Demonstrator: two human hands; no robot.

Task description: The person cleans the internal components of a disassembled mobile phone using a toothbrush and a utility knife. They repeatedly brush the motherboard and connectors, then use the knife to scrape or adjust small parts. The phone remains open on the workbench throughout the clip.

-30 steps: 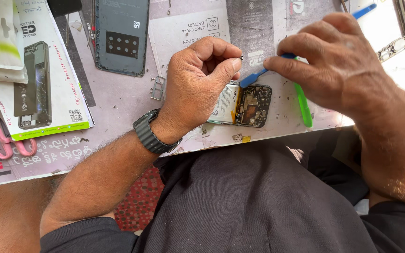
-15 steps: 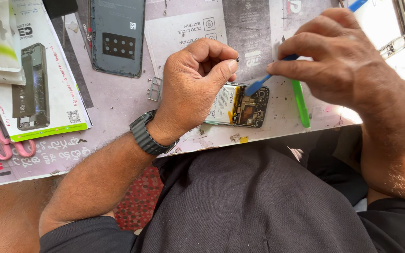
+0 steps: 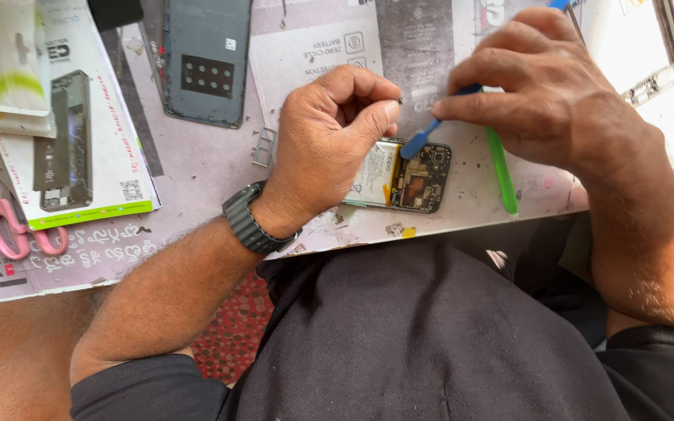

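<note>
Right hand (image 3: pixel 555 101) pinched a blue pry tool (image 3: pixel 423 139) into the opened phone (image 3: pixel 403 175); left hand (image 3: pixel 329 140), at nine o'clock, gripped something tiny. A slip could gouge the board.

The opened phone (image 3: pixel 403 175) lies on the table (image 3: pixel 196 179), back cover (image 3: pixel 206 58) behind-left, scissors (image 3: pixel 17 230) far left.

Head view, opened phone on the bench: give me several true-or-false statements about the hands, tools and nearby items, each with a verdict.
1. The right hand holds a blue plastic pry tool whose tip rests on the opened phone with exposed circuit board. True.
2. The left hand lies flat and open on the table. False: it is curled, its fingertips pinched together above the phone.
3. A green plastic stick lies right of the phone. True.
4. The pink-handled scissors are in the left hand. False: they lie at the far left, untouched.
5. The grey phone back cover is fitted on the phone. False: it lies apart.
</note>
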